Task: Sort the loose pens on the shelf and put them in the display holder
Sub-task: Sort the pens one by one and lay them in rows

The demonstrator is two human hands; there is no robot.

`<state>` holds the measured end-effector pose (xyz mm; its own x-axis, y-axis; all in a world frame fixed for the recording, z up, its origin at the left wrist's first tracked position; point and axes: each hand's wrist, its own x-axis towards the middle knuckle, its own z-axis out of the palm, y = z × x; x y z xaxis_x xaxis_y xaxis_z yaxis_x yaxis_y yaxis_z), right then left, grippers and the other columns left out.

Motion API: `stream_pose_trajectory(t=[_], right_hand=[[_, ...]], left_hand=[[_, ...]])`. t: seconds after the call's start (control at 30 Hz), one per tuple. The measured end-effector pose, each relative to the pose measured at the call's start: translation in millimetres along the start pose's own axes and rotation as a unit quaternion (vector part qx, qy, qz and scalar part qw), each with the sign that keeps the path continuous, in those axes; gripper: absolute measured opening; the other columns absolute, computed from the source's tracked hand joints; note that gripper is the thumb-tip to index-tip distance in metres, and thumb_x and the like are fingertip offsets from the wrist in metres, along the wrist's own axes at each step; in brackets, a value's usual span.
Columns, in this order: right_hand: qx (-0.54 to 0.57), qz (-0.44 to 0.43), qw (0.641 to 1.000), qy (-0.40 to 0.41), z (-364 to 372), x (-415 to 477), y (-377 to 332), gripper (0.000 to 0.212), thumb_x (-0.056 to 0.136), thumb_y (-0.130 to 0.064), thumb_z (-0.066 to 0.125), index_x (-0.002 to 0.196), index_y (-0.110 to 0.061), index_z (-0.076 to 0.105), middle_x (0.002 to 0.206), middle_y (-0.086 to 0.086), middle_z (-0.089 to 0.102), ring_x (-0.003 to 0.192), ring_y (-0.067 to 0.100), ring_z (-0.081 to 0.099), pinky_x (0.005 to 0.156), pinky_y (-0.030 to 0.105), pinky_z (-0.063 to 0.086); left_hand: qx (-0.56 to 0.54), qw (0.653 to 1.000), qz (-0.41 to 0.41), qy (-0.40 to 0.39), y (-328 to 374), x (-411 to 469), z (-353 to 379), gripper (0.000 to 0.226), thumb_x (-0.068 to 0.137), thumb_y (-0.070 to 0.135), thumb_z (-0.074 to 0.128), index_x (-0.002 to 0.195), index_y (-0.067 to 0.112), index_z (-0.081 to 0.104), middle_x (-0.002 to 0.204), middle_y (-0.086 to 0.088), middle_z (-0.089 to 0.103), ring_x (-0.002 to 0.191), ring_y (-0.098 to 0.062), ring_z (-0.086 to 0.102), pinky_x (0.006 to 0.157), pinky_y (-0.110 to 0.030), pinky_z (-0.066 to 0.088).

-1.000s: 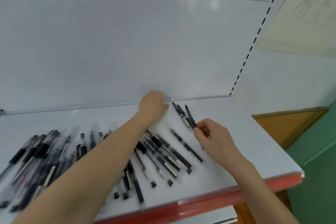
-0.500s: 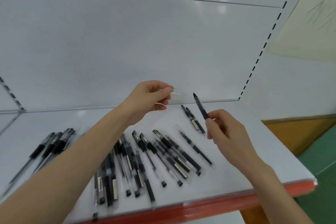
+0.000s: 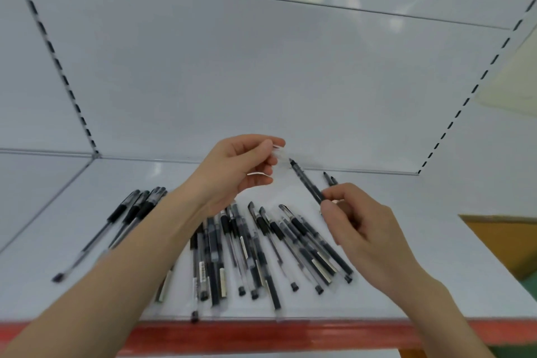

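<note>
Several black pens [image 3: 261,247] lie loose in the middle of the white shelf [image 3: 421,264], with three more pens [image 3: 128,212] at the left. My right hand [image 3: 357,229] pinches one black pen [image 3: 306,183] by its lower end, tip pointing up and left. My left hand [image 3: 241,171] hovers above the shelf and pinches a thin clear plastic sleeve [image 3: 280,158] whose open end sits at that pen's tip. Two pens [image 3: 329,179] lie behind my right hand, mostly hidden. No display holder shows in view.
The shelf has a red front edge strip [image 3: 261,334] and a white back panel [image 3: 261,81] with slotted uprights [image 3: 58,67] at both sides. An orange-brown surface [image 3: 505,241] lies beyond the shelf's right end.
My right hand picked a pen off the shelf and raised it. My left hand rose from the shelf with the clear sleeve, and the pen tip has come up to the sleeve.
</note>
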<state>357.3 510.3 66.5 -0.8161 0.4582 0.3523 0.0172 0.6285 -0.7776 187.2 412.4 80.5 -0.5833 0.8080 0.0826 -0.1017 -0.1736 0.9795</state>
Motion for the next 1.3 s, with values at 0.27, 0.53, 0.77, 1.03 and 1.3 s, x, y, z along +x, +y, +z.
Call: stream_pose_trajectory(t=[0.27, 0.53, 0.77, 1.03, 1.3], right_hand=[[-0.001, -0.006, 1.000, 0.013, 3, -6, -3, 0.013, 0.088, -0.023, 0.052, 0.076, -0.030, 0.054, 0.047, 0.007, 0.039, 0.043, 0.009, 0.032, 0.044, 0.020, 0.029], [0.011, 0.025, 1.000, -0.011, 6, -7, -3, 0.019, 0.089, -0.019, 0.052, 0.072, -0.027, 0.055, 0.048, 0.000, 0.039, 0.045, 0.009, 0.032, 0.046, 0.020, 0.030], [0.042, 0.019, 0.999, 0.026, 20, -8, 0, 0.021, 0.090, -0.020, 0.054, 0.069, -0.023, 0.054, 0.047, 0.002, 0.039, 0.045, 0.012, 0.034, 0.045, 0.022, 0.030], [-0.013, 0.097, 0.995, 0.013, 14, -6, 30, 0.022, 0.090, -0.022, 0.053, 0.069, -0.018, 0.057, 0.054, 0.005, 0.056, 0.044, 0.009, 0.047, 0.048, 0.013, 0.038], [-0.246, 0.120, 0.961, -0.027, -3, -7, 80, 0.026, 0.088, -0.036, 0.053, 0.072, -0.019, 0.063, 0.075, -0.005, 0.060, 0.071, 0.008, 0.055, 0.063, 0.019, 0.041]], left_hand=[[-0.013, 1.000, 0.004, 0.025, -1, -5, -5, 0.021, 0.094, 0.013, 0.046, 0.099, 0.007, 0.066, 0.066, 0.002, 0.056, 0.057, -0.006, 0.052, 0.059, -0.018, 0.051], [0.067, 0.996, 0.058, 0.032, -3, -10, 2, 0.019, 0.093, 0.010, 0.049, 0.102, 0.012, 0.066, 0.072, 0.000, 0.062, 0.069, -0.008, 0.059, 0.072, -0.021, 0.055], [-0.031, 0.987, 0.098, 0.125, -22, -15, 21, 0.010, 0.087, 0.005, 0.058, 0.089, 0.010, 0.067, 0.069, -0.001, 0.067, 0.063, -0.011, 0.064, 0.070, -0.024, 0.057], [0.224, 0.968, 0.065, 0.097, -40, 2, 17, 0.012, 0.089, 0.016, 0.058, 0.097, 0.017, 0.067, 0.075, 0.006, 0.068, 0.074, -0.008, 0.066, 0.079, -0.025, 0.054], [0.492, 0.867, 0.037, 0.073, -61, 21, -1, 0.023, 0.092, 0.016, 0.050, 0.107, 0.009, 0.066, 0.110, -0.003, 0.067, 0.090, -0.010, 0.055, 0.072, -0.009, 0.031]])
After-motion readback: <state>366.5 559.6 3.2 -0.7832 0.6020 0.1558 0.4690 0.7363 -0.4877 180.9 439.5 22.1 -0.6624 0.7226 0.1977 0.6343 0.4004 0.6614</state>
